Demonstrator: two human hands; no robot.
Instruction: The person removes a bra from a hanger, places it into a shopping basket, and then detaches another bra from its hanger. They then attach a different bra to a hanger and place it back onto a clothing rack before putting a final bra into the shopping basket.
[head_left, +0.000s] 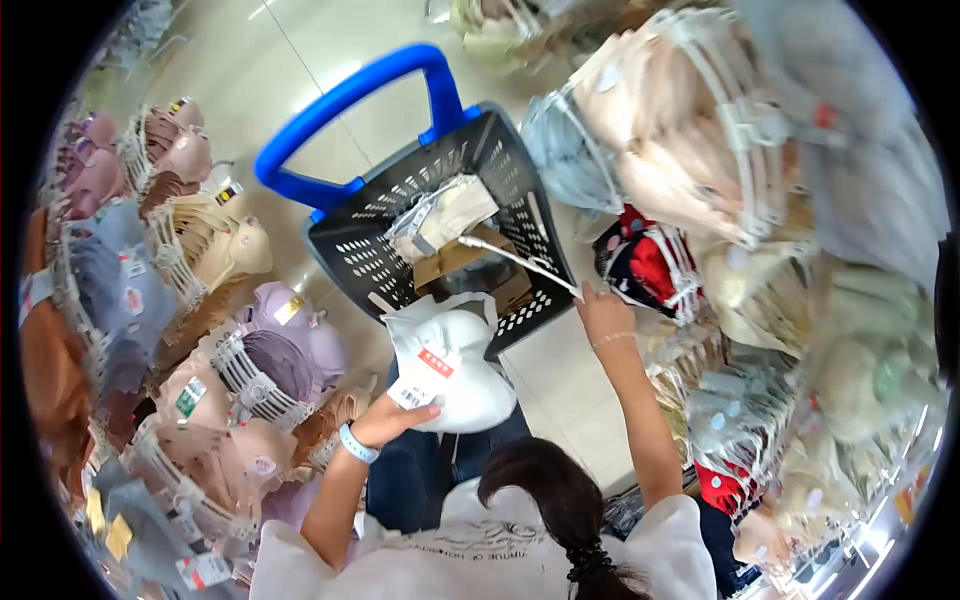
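Now, left hand (395, 420): fingers curled shut on the lower edge of the white bra, thumb pressed on top beside the paper tags. A pale blue wristband (357, 442) sits snug on the wrist.
White bra (468, 380): smooth moulded cups, rounded and padded-looking, matte fabric. Held low in front of the body, its upper edge overlapping the basket's near rim in this view.
Tags (433, 363): two flat paper rectangles on the bra, one white with a red band, one plain white with fine print too small to read.
Right hand (603, 312): raised at the basket's right corner, fingertips pinched closed on one end of the hanger. A thin bracelet (612, 340) circles the wrist.
Hanger (512, 258): slim white plastic bar, slightly bowed, reaching from the right hand across the basket's opening.
Basket (350, 250): black hard plastic, walls pierced with rows of small slots, standing on the floor.
Handle (345, 100): thick blue plastic loop, glossy, upright at the basket's far side.
Basket contents: a crinkled clear packet (440, 215) with pale fabric inside, lying on brown cardboard (455, 262).
Racks (200, 330): both sides, crowded with padded bras on ribbed white hangers, in beige, lavender, pink, peach and light blue.
Floor (250, 70): glossy cream tile showing light glare.
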